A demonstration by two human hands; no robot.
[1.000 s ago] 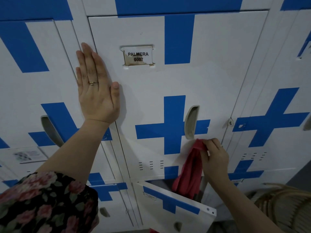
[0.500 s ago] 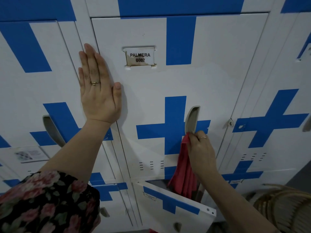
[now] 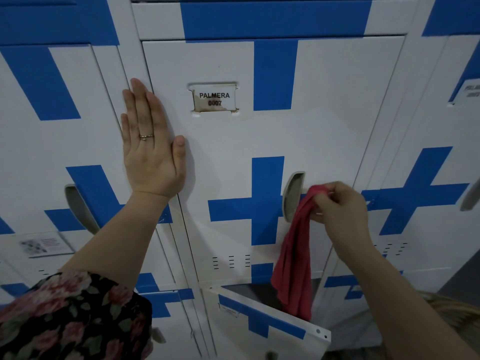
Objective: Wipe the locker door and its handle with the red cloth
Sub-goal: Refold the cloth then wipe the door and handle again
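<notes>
The locker door [image 3: 324,141] is white with blue cross stripes and a name label reading PALMERA 0007. Its recessed grey handle [image 3: 293,196] sits at mid-height, right of the blue cross. My right hand [image 3: 340,206] pinches the top of the red cloth [image 3: 296,255] just right of the handle, and the rest of the cloth hangs down in front of the door. My left hand [image 3: 150,146] presses flat, fingers straight, on the door's left edge and the frame beside it.
More white and blue lockers stand to the left [image 3: 52,157] and right [image 3: 428,178]. Below, a lower locker's door [image 3: 259,326] hangs open toward me. A woven basket edge [image 3: 452,305] shows at the lower right.
My right hand moved with the cloth from below the handle up to its right side, now level with the handle's middle. My left hand stayed flat on the door.
</notes>
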